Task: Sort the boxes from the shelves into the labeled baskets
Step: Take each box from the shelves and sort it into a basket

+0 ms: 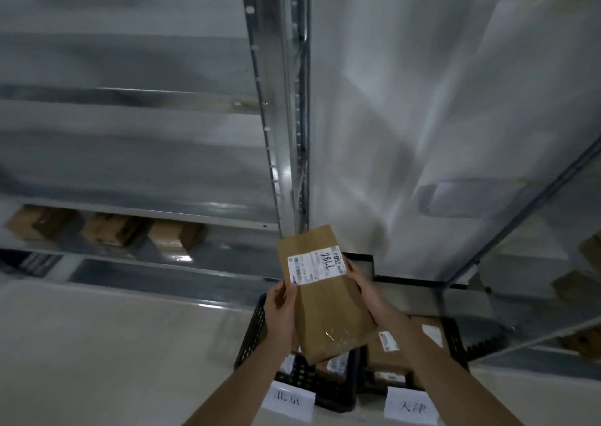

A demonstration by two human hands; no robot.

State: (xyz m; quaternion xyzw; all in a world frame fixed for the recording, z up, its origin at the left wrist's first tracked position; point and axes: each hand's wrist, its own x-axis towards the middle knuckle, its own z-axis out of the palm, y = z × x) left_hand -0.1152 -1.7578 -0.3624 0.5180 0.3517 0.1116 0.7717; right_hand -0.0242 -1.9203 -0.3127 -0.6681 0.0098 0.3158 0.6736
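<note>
I hold a flat brown cardboard box (pixel 328 308) with both hands above two black baskets. Its white shipping label (pixel 317 264) faces me with a handwritten number on it. My left hand (pixel 281 308) grips the box's left edge and my right hand (pixel 366 287) grips its right edge. The left basket (pixel 257 328) carries a white paper label (pixel 287 399) on its front. The right basket (pixel 453 338) carries another paper label (pixel 411 406) and holds several labelled boxes (pixel 387 344).
Metal shelving (pixel 273 116) rises ahead, its upright post just behind the box. Three brown boxes (pixel 110 229) sit on a low shelf at the left. A second shelf unit with boxes (pixel 572 285) stands at the right. Pale floor (pixel 97 344) lies at the lower left.
</note>
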